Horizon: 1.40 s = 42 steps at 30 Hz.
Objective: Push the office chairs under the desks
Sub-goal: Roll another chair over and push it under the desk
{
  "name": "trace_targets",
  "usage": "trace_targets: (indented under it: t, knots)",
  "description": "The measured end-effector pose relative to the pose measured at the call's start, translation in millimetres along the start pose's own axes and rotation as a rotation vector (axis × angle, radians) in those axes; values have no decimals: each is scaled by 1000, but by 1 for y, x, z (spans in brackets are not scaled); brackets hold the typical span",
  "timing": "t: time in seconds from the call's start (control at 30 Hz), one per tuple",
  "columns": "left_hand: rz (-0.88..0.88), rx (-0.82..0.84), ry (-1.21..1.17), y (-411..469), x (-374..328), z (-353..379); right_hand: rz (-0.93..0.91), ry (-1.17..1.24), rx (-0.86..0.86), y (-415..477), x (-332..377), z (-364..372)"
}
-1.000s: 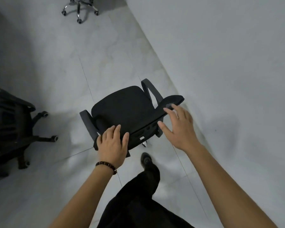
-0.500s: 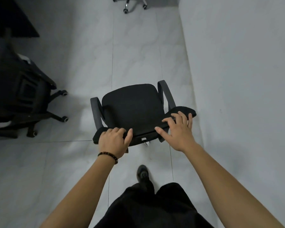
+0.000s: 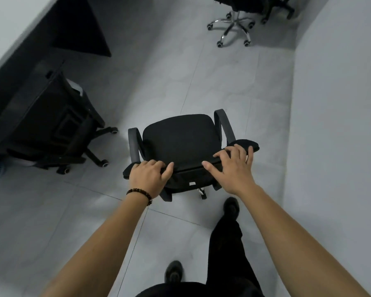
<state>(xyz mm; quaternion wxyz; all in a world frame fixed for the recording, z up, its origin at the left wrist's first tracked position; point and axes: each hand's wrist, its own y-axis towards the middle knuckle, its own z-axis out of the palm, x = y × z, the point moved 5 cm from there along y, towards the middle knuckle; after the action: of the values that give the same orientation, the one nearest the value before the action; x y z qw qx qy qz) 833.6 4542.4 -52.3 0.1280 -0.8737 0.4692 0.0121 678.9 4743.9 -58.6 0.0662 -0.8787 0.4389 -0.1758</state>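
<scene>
A black office chair [image 3: 180,138] with grey armrests stands on the tiled floor right in front of me, seen from above. My left hand [image 3: 149,177] grips the left end of its backrest top, fingers curled over the edge. On the right part of that backrest top lies my right hand [image 3: 234,168], fingers spread and bent over it, thumb out to the side. A light desk top [image 3: 13,26] runs along the upper left, dark underneath.
A second black chair [image 3: 58,125] is tucked at the desk on the left, its wheeled legs sticking out. A third chair with a chrome star base [image 3: 234,26] stands at the top. A pale wall [image 3: 338,125] runs along the right. My shoes show below.
The chair has rolled forward down the aisle with both hands on its backrest. The desk and the chrome-based chair have come further into view. My right foot has stepped ahead.
</scene>
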Motion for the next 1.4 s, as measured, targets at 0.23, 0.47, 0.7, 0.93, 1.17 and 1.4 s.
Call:
trace_targets:
  t: [0.23, 0.47, 0.7, 0.93, 1.17, 1.4]
  knots:
    - [-466, 26, -1, 87, 0, -24, -169, -70, 72, 140, 2, -55]
    - [-557, 14, -179, 176, 12, -43, -274, -120, 154, 255, 20, -80]
    - [-594, 9, -144, 299, 39, -77, -323, -131, 157, 402, 57, -108]
    - [-532, 67, -185, 406, 78, -105, -383, -201, 211, 547, 106, -144]
    - [-569, 65, -181, 501, 111, -130, -469, -217, 233, 668, 148, -162]
    - [-715, 58, -227, 622, 142, -160, -640, -230, 258, 824, 208, -191]
